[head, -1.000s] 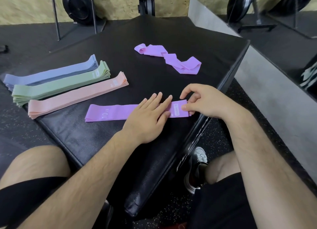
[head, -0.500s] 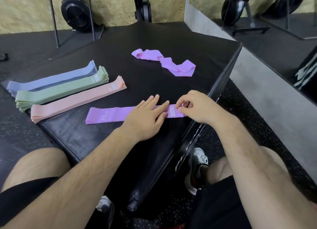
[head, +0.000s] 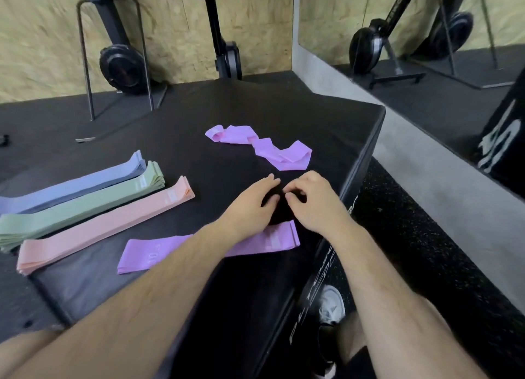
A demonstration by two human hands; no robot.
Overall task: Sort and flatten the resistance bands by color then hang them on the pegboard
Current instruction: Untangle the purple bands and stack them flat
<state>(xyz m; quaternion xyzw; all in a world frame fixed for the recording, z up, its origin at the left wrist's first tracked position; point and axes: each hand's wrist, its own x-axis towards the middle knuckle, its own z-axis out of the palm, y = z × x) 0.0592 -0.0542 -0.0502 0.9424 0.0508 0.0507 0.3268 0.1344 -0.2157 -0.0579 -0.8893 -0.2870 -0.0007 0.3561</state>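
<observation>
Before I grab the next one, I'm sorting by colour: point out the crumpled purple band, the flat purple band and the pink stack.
crumpled purple band point(head: 292, 158): head view, its wide right end.
flat purple band point(head: 153, 255): head view, its left half.
pink stack point(head: 108, 222): head view, middle of top band.

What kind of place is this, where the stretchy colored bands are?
Most likely a gym. Black exercise machines stand at the back, a big mirror runs along the right side, and resistance bands lie sorted by color on a padded black box.
</observation>
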